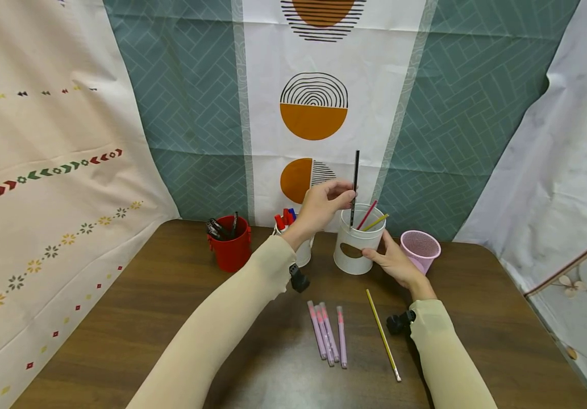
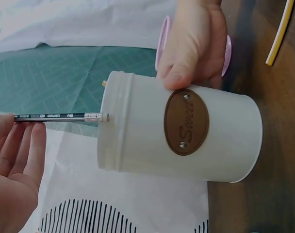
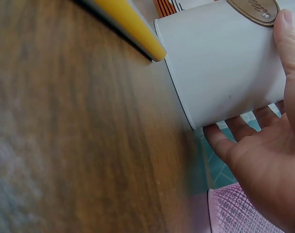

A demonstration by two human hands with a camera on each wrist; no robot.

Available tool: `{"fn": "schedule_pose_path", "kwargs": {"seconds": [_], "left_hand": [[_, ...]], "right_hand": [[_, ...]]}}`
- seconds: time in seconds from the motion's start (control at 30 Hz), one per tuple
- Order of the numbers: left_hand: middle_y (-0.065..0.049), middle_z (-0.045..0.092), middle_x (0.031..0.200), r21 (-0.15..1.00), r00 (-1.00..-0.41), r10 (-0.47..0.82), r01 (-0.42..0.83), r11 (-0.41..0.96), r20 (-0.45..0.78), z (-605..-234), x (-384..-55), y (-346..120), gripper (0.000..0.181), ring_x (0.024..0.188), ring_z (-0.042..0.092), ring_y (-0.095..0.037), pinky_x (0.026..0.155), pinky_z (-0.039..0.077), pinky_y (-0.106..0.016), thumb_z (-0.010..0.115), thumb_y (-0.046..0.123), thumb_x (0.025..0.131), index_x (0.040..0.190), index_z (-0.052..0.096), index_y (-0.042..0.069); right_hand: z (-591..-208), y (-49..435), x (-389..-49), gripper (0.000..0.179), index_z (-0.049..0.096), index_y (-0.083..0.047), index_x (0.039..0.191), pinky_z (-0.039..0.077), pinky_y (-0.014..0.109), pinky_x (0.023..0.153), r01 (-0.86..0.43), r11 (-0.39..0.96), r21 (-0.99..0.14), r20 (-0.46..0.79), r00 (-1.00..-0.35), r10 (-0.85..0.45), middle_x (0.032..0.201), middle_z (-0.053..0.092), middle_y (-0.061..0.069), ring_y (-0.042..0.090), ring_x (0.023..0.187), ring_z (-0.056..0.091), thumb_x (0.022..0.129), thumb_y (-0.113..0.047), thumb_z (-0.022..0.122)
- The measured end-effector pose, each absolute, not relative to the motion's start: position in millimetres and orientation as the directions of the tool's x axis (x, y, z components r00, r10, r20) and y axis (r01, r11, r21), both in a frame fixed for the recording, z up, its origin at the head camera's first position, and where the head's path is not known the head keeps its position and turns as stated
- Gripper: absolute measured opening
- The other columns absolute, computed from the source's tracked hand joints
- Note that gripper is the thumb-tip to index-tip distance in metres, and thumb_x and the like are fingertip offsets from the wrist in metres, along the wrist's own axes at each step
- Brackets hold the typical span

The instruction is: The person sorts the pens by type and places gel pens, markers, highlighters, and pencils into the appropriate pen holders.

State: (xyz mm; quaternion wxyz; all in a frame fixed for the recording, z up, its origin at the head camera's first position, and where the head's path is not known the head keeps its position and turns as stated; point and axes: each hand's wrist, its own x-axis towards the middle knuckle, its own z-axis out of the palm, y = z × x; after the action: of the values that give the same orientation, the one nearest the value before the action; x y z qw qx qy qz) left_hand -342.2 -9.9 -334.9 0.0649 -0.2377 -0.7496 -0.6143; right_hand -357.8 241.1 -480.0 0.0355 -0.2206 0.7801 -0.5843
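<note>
A wooden desk (image 1: 119,341) stood before patterned cloth (image 1: 191,113). Along its back edge stood a red bucket (image 1: 234,253) of black pens (image 1: 216,229), a white bucket (image 1: 304,254) of markers (image 1: 280,222), a white cup (image 1: 359,240) and a pink basket (image 1: 421,243). The right hand (image 1: 395,262) gripped the cup, which held red and yellow sticks (image 1: 367,215); the left hand (image 1: 324,205) pinched a black pencil (image 1: 357,170) at its rim.

Table (image 1: 119,341) with 4 cups (image 1: 358,237), pens (image 1: 329,334), pencil (image 1: 382,334)

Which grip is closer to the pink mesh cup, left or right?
Right. The right grip is beside the pink mesh cup, holding the white cup; the left grip is farther away, above the white cup's rim, pinching a black pencil.
</note>
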Motion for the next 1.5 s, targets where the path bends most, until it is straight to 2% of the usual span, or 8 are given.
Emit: {"fn": "schedule_pose_path", "kwargs": {"seconds": [0.33,0.6,0.83,1.17,1.33,1.5], "left_hand": [[-0.007,0.074,0.121,0.908,-0.888,0.284,0.405,0.108,0.362,-324,-353,-6,0.031,0.106,0.076,-0.017,0.094,0.061,-0.028,0.069,0.021,0.105,0.134,0.07,0.008],[-0.008,0.075,0.116,0.903,-0.886,0.267,0.418,0.102,0.38,-327,-361,4,0.027,0.103,0.076,-0.019,0.096,0.061,-0.038,0.07,0.018,0.104,0.129,0.072,0.007],[-0.004,0.075,0.114,0.881,-0.892,0.281,0.419,0.22,0.354,-341,-366,7,0.026,0.098,0.076,-0.014,0.091,0.061,-0.026,0.069,0.022,0.105,0.128,0.071,0.01],[-0.002,0.077,0.112,0.873,-0.901,0.261,0.412,0.26,0.347,-356,-369,8,0.025,0.094,0.076,-0.013,0.09,0.062,-0.026,0.07,0.022,0.105,0.127,0.073,0.011],[-0.002,0.077,0.119,0.846,-0.895,0.267,0.431,0.314,0.357,-354,-368,5,0.026,0.101,0.075,-0.014,0.094,0.06,-0.025,0.069,0.024,0.106,0.129,0.072,0.013],[-0.004,0.075,0.126,0.806,-0.877,0.269,0.475,0.353,0.399,-350,-362,-2,0.028,0.112,0.071,-0.019,0.099,0.058,-0.027,0.069,0.024,0.106,0.13,0.07,0.01]], "right_hand": [[-479,241,-355,0.085,0.017,-0.011,0.168,0.031,0.062,0.123,-0.291,0.223,-0.93,0.192,-0.905,-0.379,0.162,0.039,0.023,0.042,0.148,0.041,0.103,-0.014,0.072],[-479,241,-356,0.084,0.018,-0.011,0.168,0.033,0.06,0.122,-0.288,0.222,-0.931,0.191,-0.907,-0.375,0.161,0.041,0.022,0.041,0.146,0.043,0.103,-0.013,0.071],[-480,241,-355,0.084,0.017,-0.011,0.169,0.032,0.062,0.123,-0.292,0.255,-0.922,0.189,-0.912,-0.363,0.162,0.039,0.024,0.042,0.148,0.04,0.104,-0.013,0.07],[-478,240,-355,0.084,0.018,-0.01,0.168,0.035,0.06,0.121,-0.304,0.265,-0.915,0.197,-0.91,-0.365,0.161,0.041,0.024,0.041,0.145,0.044,0.104,-0.015,0.071],[-478,241,-355,0.085,0.016,-0.009,0.168,0.035,0.06,0.121,-0.319,0.26,-0.911,0.21,-0.904,-0.372,0.161,0.04,0.024,0.041,0.145,0.044,0.104,-0.014,0.071],[-478,240,-355,0.085,0.018,-0.009,0.168,0.035,0.058,0.121,-0.317,0.265,-0.911,0.209,-0.907,-0.366,0.16,0.042,0.024,0.039,0.145,0.044,0.103,-0.012,0.071]]}}
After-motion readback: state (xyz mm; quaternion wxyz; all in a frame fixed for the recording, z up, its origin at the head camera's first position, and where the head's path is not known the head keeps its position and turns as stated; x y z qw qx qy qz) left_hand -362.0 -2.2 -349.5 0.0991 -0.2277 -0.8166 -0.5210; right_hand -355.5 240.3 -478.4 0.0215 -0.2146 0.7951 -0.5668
